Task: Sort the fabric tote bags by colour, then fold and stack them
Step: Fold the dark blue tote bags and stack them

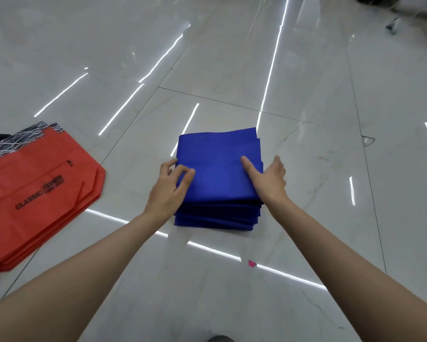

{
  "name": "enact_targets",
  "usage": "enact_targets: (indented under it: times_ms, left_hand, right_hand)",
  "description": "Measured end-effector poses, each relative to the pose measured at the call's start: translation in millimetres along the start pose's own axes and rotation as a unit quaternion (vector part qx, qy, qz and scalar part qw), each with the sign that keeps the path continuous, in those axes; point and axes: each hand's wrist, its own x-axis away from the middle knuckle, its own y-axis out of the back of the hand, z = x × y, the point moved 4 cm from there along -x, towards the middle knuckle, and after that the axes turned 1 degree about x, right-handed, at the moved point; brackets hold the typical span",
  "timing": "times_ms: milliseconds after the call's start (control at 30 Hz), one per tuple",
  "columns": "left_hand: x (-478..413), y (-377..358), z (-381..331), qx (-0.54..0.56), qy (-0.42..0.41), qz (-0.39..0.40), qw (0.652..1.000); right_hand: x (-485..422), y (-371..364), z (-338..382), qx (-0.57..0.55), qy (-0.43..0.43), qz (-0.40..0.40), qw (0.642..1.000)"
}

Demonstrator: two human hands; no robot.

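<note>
the blue stack (pixel 218 174) of folded totes sits on the floor, red bags (pixel 34 193) well to its left; left hand (pixel 169 186) pinches its left edge, right hand (pixel 269 180) lies flat against its right edge; light, soft, likely slippery, best squeezed at both sides.

only print i'm seeing is sitting on the flat orange-red non-woven fabric tote bag (pixel 34 213) topping the pile at the left. black capitals are spelling "classic", and right after that "fashion" is sitting inside a small dark box. a tinier line is running under "fashion", too blurry to read. a little black mark (pixel 70 163) higher up the same bag is coming out unreadable too.
</note>
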Motion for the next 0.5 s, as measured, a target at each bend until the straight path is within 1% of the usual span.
enact_targets:
  times_ms: [33,67,100,133,167,200,233,267,300,333,433,500]
  left_hand:
    - [-6.3,-0.7,-2.7,0.044,0.026,-0.032,0.998]
    - [-12.6,-2.7,-3.7,0.078,0.057,-0.057,0.994]
    - [-18.1,-5.1,-2.2,0.1,0.091,-0.074,0.988]
    - [-22.3,-8.7,5.1,0.114,0.139,-0.077,0.981]
    - [-23.7,-12.7,14.7,0.125,0.208,-0.068,0.968]
    - [-21.5,-17.5,26.5,0.154,0.295,-0.046,0.942]
    - [-17.2,-23.1,35.8,0.199,0.368,-0.017,0.908]
    - [-11.3,-29.2,41.0,0.244,0.414,0.018,0.877]
    - [-6.4,-35.0,44.1,0.278,0.431,0.052,0.857]
    - [-3.8,-38.8,45.8,0.3,0.428,0.064,0.85]
    - [-4.5,-39.8,52.1,0.309,0.391,0.023,0.866]
    - [-8.0,-34.1,53.9,0.337,0.375,0.002,0.864]
  right_hand:
    - [-8.1,-5.1,-8.7,-0.068,-0.095,0.037,0.992]
    - [-12.0,-12.0,-17.6,-0.116,-0.175,0.082,0.974]
    - [-12.6,-18.8,-25.2,-0.137,-0.23,0.124,0.955]
    - [-13.0,-24.6,-32.5,-0.142,-0.261,0.155,0.942]
    - [-14.2,-29.3,-39.0,-0.142,-0.275,0.175,0.935]
    - [-15.9,-32.5,-44.3,-0.14,-0.279,0.185,0.932]
    - [-17.7,-34.2,-49.0,-0.14,-0.28,0.187,0.931]
    - [-18.7,-35.4,-52.2,-0.147,-0.279,0.186,0.931]
    - [-18.5,-36.5,-53.7,-0.166,-0.275,0.189,0.928]
    - [-19.1,-38.2,-54.8,-0.19,-0.268,0.197,0.924]
    - [-19.3,-43.0,-53.3,-0.23,-0.229,0.213,0.921]
    - [-21.2,-49.1,-46.2,-0.229,-0.207,0.214,0.927]
